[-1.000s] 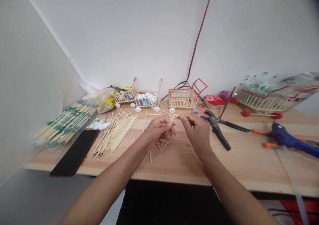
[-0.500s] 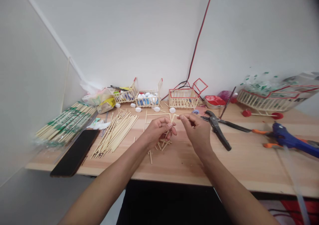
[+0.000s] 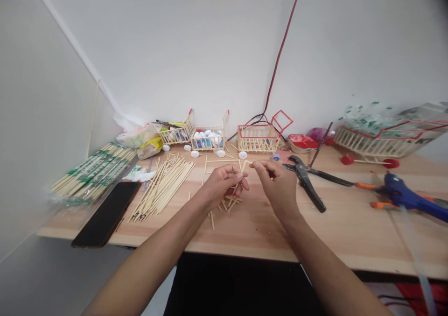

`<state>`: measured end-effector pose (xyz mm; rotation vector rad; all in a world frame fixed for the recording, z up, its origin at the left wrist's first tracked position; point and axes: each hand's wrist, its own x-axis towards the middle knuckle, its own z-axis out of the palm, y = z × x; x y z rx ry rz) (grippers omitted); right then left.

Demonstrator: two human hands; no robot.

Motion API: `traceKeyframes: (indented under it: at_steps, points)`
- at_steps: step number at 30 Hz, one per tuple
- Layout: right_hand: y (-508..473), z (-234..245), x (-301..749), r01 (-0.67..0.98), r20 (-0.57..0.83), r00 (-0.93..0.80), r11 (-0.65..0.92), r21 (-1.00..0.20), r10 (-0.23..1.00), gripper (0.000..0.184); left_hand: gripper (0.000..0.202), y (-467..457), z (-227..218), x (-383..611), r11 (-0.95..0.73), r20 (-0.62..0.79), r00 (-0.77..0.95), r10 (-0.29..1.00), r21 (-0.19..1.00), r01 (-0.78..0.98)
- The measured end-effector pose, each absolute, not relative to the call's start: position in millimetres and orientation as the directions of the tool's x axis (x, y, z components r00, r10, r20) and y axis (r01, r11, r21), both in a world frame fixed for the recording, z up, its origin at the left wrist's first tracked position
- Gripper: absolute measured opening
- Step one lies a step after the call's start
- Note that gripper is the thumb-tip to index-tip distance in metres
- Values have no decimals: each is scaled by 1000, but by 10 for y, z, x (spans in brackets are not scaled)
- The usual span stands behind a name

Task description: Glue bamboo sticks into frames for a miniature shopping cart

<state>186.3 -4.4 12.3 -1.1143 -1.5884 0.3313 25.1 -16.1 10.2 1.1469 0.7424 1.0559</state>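
Note:
My left hand (image 3: 226, 183) is closed, pinching a short wooden stick (image 3: 244, 166) that points up from its fingertips. Close to its right, my right hand (image 3: 278, 183) holds the end of another small stick piece (image 3: 248, 162) between thumb and forefinger. The two sticks meet or nearly meet; whether they are joined I cannot tell. Behind my left hand, a few sticks form a flat frame (image 3: 220, 160) on the table. Below the hand lie several cut stick pieces (image 3: 224, 206), partly hidden by it.
Long sticks (image 3: 164, 185), packaged chopsticks (image 3: 98, 171) and a black slab (image 3: 105, 215) lie left. Small stick carts (image 3: 208, 141) and a red-trimmed cart (image 3: 257, 141) line the wall. Pliers (image 3: 308, 185), a red paint dish (image 3: 303, 143) and a blue glue gun (image 3: 406, 194) are right.
Both hands keep their grips on the sticks with hardly any movement. The whole view has shifted very slightly.

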Motion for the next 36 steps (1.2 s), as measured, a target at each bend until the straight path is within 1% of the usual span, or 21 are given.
traceKeyframes:
  at_steps: [22,36]
  points:
    - [-51,122,1865,474,616,58,521,-710,786,23,39,-163,109,254,68,36,353,935,958,-279]
    - [-51,126,1863,469,618,53,527,-709,785,23,36,-160,110,255,64,41,354,934,958,-280]
